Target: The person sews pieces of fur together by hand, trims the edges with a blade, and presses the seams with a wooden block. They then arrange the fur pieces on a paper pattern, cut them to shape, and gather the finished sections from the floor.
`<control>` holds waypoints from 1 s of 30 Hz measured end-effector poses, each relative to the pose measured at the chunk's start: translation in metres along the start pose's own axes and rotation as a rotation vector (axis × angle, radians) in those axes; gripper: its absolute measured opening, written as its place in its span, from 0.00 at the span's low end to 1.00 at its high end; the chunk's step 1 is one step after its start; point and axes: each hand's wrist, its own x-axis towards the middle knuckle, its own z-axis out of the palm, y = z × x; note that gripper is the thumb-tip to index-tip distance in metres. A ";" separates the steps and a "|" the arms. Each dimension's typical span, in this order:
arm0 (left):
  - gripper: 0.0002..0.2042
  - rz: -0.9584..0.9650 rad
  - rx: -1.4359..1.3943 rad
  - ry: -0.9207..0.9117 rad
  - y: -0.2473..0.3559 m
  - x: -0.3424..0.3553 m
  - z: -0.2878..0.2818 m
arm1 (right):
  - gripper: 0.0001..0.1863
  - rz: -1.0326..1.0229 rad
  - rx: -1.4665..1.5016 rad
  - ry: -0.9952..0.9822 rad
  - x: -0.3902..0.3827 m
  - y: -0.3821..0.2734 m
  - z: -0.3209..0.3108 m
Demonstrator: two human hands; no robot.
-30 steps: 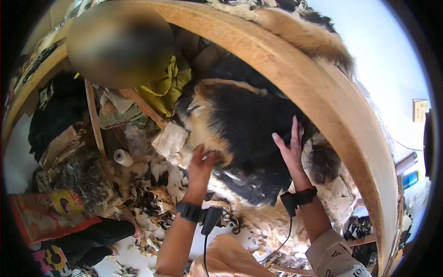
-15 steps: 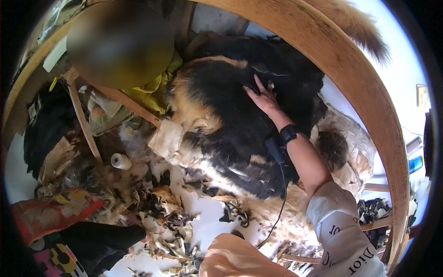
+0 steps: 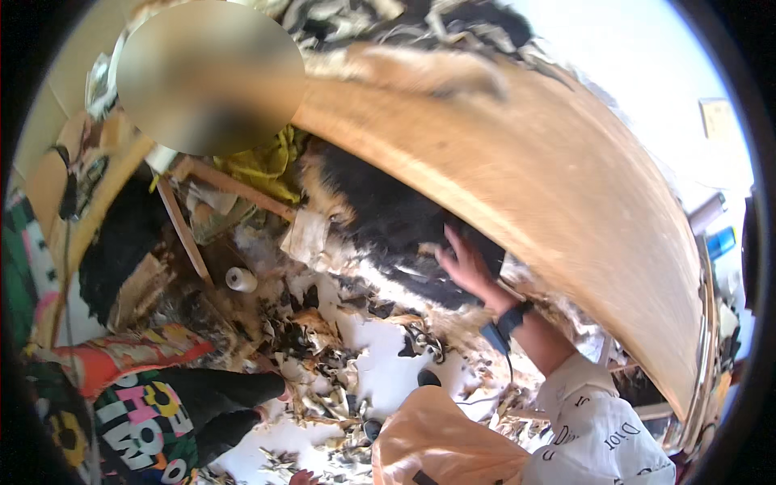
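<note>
My right hand (image 3: 467, 263) reaches over a large black and tan fur (image 3: 388, 218) that lies under the edge of the wooden table. Its fingers are spread with nothing between them; whether they touch the fur I cannot tell. A dark band (image 3: 517, 314) circles that wrist, and beside it hangs a blue-grey device (image 3: 495, 335) with a black cord. At the lower edge shows a small bit of skin (image 3: 303, 478), perhaps my left hand, too cut off to make out its fingers. A pale square piece (image 3: 305, 234) rests at the fur's left end.
The curved wooden tabletop (image 3: 517, 178) spans the upper right, with fur scraps (image 3: 420, 28) on it. White thread spool (image 3: 241, 280), yellow cloth (image 3: 263, 170) and many scraps (image 3: 323, 380) lie below. At left sits another person in patterned clothes (image 3: 145, 420); a blurred oval hides part of the view.
My view has shifted, so the tabletop now covers more of the fur. My right hand has come lower and nearer, fingers still spread. The bit of skin at the lower edge has appeared.
</note>
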 end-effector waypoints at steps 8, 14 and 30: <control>0.17 0.395 0.475 -0.351 0.201 -0.038 0.074 | 0.31 0.300 -0.057 -0.224 -0.269 0.031 -0.185; 0.20 0.480 0.506 -0.415 0.335 -0.129 0.214 | 0.15 0.441 0.087 0.087 -0.367 -0.003 -0.341; 0.19 0.770 0.628 -0.524 0.390 -0.262 0.475 | 0.14 0.845 -0.430 0.461 -0.369 0.219 -0.517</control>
